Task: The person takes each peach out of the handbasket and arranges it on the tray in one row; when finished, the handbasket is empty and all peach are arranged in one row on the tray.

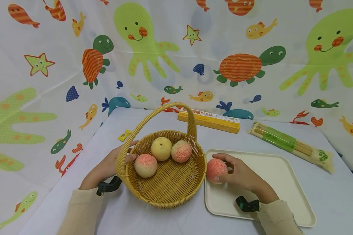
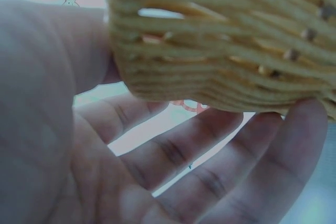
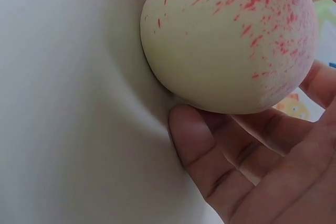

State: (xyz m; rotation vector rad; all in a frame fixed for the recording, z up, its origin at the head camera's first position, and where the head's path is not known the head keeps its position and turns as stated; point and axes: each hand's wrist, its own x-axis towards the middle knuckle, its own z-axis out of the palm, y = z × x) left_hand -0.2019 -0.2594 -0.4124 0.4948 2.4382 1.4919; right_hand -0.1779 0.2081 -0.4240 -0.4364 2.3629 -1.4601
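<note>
A round wicker basket (image 1: pixel 167 205) with a tall arched handle holds two pink-speckled peaches (image 1: pixel 145 165) (image 1: pixel 181 151) and a yellow round fruit (image 1: pixel 161 149). My left hand (image 1: pixel 109 164) grips the basket's left side, thumb over the rim and fingers against the outer weave, as the left wrist view shows. At the left edge of a cream tray (image 1: pixel 270 182), my right hand (image 1: pixel 242 173) holds another peach (image 1: pixel 216 170) between thumb and fingers, close beside the basket. In the right wrist view this peach (image 3: pixel 220 40) shows its pale side, with fingertips curled around its lower part.
Behind the basket lies a yellow pasta box (image 1: pixel 209 121). A green-and-clear packet of sticks (image 1: pixel 291 143) rests at the back right, past the tray. A small yellow sachet (image 1: pixel 124 135) is at the back left. A patterned curtain (image 1: pixel 176 52) hangs behind the white table.
</note>
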